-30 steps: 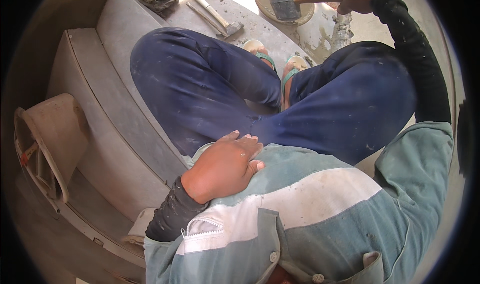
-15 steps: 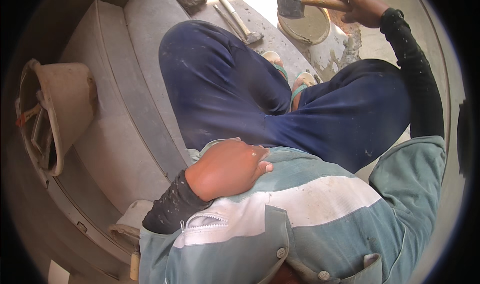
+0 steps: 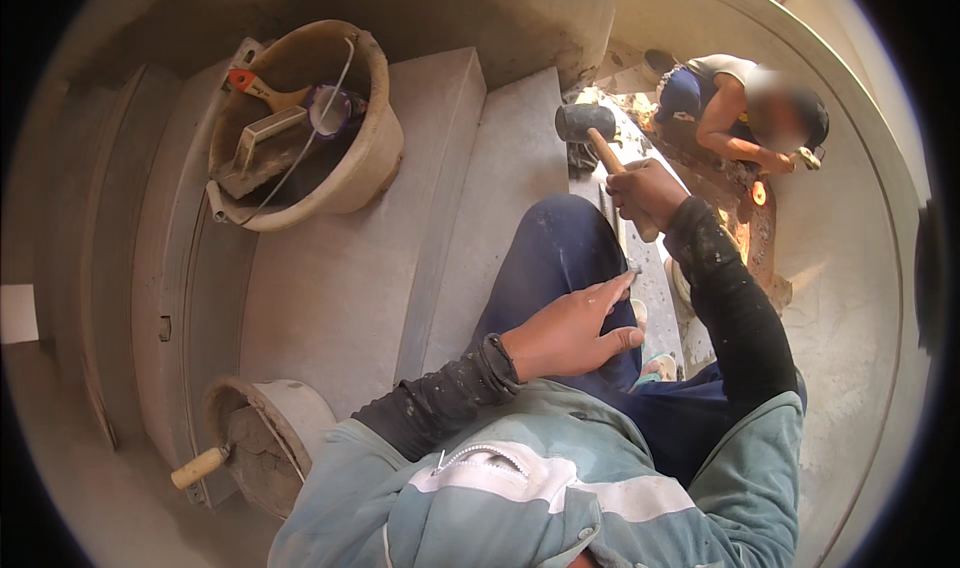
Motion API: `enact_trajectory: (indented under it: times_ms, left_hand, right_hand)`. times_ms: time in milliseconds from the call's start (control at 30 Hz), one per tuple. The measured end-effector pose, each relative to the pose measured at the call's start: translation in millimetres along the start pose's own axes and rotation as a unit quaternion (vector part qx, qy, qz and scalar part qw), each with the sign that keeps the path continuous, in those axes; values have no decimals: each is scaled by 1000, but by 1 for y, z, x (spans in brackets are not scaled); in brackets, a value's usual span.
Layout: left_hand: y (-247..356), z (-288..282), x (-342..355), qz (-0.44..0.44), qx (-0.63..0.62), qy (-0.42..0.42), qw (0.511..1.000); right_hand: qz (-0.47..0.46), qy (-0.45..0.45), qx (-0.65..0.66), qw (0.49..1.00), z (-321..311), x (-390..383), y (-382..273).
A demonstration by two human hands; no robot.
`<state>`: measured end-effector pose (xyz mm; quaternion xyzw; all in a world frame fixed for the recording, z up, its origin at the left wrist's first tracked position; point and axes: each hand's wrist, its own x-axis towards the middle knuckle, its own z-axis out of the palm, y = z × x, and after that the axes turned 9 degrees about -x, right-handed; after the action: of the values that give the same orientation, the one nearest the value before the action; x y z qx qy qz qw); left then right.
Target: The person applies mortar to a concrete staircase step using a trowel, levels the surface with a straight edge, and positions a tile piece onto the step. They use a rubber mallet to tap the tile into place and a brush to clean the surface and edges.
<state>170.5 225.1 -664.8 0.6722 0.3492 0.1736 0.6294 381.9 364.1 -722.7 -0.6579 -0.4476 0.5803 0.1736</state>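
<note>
My right hand (image 3: 648,193) is wrapped round the wooden handle of a rubber mallet (image 3: 588,123). The black mallet head is raised past my left knee, over the grey stair steps. My left hand (image 3: 575,326) holds nothing; its fingers are stretched out above my thigh, pointing toward the right forearm. Below the mallet, a long thin tool (image 3: 605,208) lies partly hidden behind my knee.
A large bucket (image 3: 385,133) on the steps holds a paintbrush (image 3: 262,90) and a float (image 3: 268,128). Nearer, a smaller bucket (image 3: 310,413) contains mortar and a wooden-handled tool (image 3: 200,467). Another person (image 3: 725,98) crouches at the far right, beside a curved wall (image 3: 850,268).
The view has swung left, bringing both buckets further in and a co-worker into sight. My left hand has moved off my belly and stretched forward. The mallet stays in my right hand.
</note>
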Motion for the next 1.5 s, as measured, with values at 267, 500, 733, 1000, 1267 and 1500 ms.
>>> enact_trajectory:
  times_ms: [267, 500, 733, 1000, 1267, 1500]
  left_hand:
    - [29, -42, -14, 149, 111, 214, 959]
    - [45, -73, -52, 170, 111, 274, 940]
    - [58, -100, -86, 207, 181, 353, 894]
    - [119, -137, -185, -20, 305, 580, 755]
    - [73, -231, -417, -604, 458, 327, 565]
    - [-56, -244, -475, -614, 401, 245, 634]
  right_hand:
    - [-97, 22, 76, 992, 122, 75, -34]
    - [-412, -190, -67, 889, 104, -41, -37]
    - [-382, -65, -392, 834, 24, -40, -24]
    - [-221, 23, -448, 866, -123, -100, 16]
    - [-158, 295, -466, 819, -235, -118, 57]
    - [-118, 214, -527, 814, -221, -122, 46]
